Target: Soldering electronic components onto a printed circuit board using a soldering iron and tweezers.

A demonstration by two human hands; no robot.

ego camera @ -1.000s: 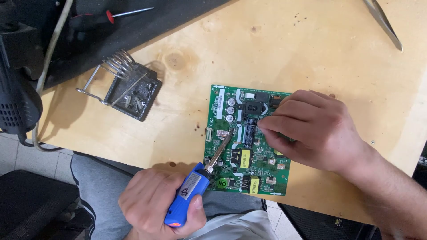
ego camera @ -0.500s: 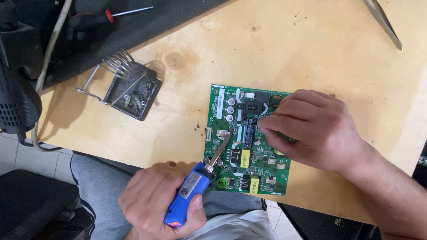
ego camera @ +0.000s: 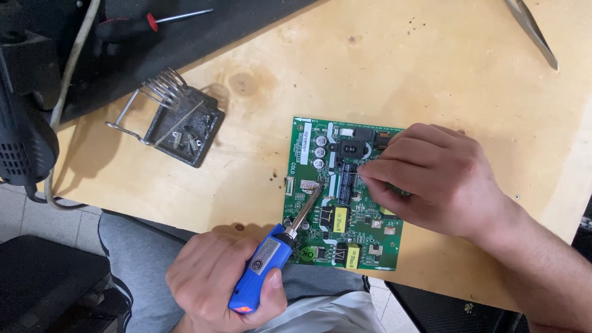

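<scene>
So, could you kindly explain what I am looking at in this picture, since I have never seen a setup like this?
This is one view from a camera worn on a person's head, looking down at their own bare hands. The left hand holds a blue-handled soldering iron, its tip on a green circuit board. The right hand rests on the board. Both lie on a wooden table, beside a soldering iron stand. A red-handled screwdriver lies on a black mat at the far edge.

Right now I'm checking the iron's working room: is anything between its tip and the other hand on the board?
Nothing loose does. The soldering iron tip sits on the green circuit board; only mounted black components lie between it and the right hand.
</scene>
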